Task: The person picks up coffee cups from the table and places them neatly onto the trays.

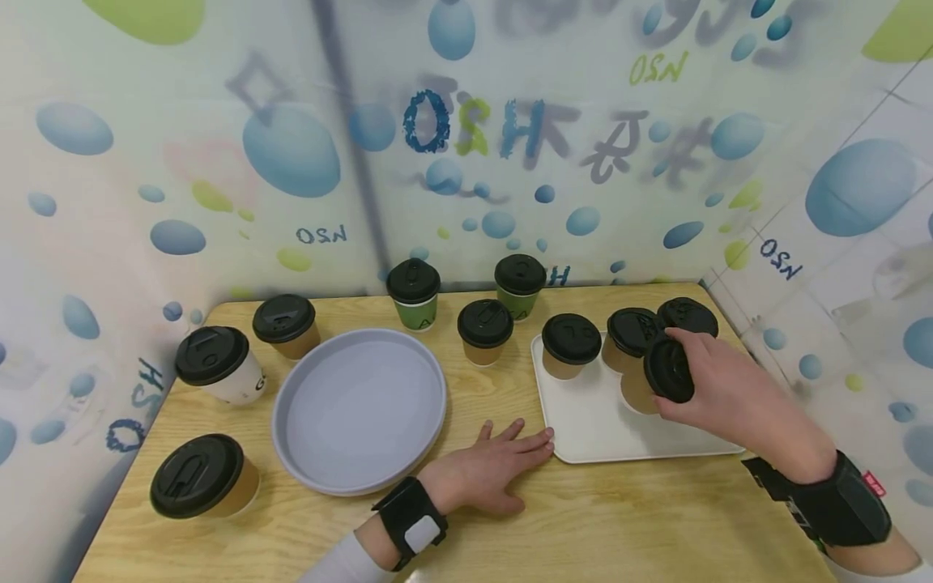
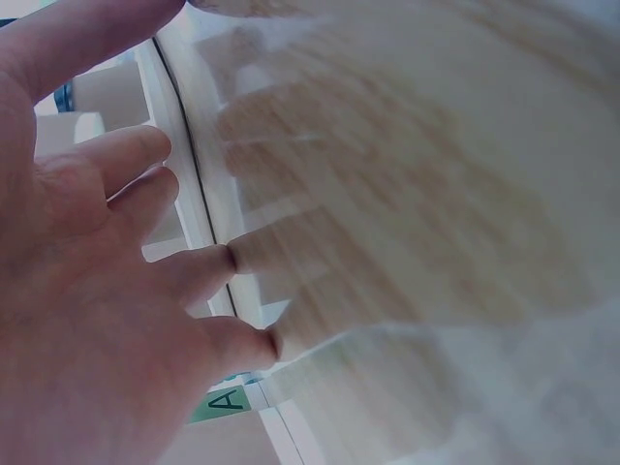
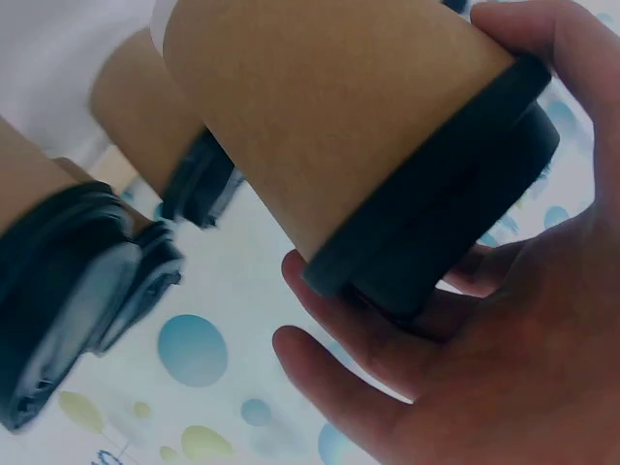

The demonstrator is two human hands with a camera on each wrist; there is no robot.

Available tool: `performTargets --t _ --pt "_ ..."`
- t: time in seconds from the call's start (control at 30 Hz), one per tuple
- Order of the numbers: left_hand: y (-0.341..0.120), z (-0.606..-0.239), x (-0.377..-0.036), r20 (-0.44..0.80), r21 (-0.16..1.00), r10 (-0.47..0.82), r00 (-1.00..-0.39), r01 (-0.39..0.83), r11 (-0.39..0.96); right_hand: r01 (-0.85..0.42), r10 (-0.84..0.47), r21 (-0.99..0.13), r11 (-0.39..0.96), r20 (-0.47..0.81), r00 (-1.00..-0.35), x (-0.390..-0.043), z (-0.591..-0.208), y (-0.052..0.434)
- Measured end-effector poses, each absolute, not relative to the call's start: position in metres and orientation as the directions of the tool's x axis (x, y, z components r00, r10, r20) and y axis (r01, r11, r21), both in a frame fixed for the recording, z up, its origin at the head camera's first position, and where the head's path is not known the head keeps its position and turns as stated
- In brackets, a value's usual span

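Note:
My right hand (image 1: 703, 380) grips a brown paper cup with a black lid (image 1: 659, 374) by the lid, tilted over the white square tray (image 1: 619, 437); the right wrist view shows the same cup (image 3: 339, 136) with fingers (image 3: 378, 387) curled round its lid. Three more lidded brown cups stand on the tray: one (image 1: 570, 346) at its left, one (image 1: 631, 337) in the middle and one (image 1: 688, 316) at the back. My left hand (image 1: 503, 457) lies flat on the wooden table (image 1: 598, 518), fingertips touching the tray's left edge (image 2: 199, 194).
A grey round plate (image 1: 359, 409) lies left of centre. Loose lidded cups stand around it: brown ones (image 1: 204, 478) (image 1: 286, 325) (image 1: 484, 332), a white one (image 1: 219, 366), two green ones (image 1: 413, 293) (image 1: 520, 285). Patterned walls close the table's back and sides.

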State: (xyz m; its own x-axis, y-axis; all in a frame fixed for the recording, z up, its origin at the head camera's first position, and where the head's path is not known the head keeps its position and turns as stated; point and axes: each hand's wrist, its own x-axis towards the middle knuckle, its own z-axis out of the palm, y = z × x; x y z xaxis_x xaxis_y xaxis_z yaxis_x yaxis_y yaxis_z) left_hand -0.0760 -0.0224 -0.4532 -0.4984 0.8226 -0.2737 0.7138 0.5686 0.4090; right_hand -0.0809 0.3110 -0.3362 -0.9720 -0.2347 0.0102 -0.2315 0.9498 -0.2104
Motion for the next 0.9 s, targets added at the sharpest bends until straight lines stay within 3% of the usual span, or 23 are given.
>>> performTargets --t 0.63,0.9 --pt "-0.022 -0.452 -0.076 -0.282 0.405 0.82 -0.498 0.713 0.572 -0.253 -0.248 -0.089 0.963 0.057 -0.967 -0.082 -0.371 0.312" --pt "-0.022 -0.451 -0.076 -0.287 0.404 0.82 -0.495 0.713 0.573 -0.231 -0.234 -0.099 0.968 -0.019 -0.972 -0.085 -0.375 0.313"
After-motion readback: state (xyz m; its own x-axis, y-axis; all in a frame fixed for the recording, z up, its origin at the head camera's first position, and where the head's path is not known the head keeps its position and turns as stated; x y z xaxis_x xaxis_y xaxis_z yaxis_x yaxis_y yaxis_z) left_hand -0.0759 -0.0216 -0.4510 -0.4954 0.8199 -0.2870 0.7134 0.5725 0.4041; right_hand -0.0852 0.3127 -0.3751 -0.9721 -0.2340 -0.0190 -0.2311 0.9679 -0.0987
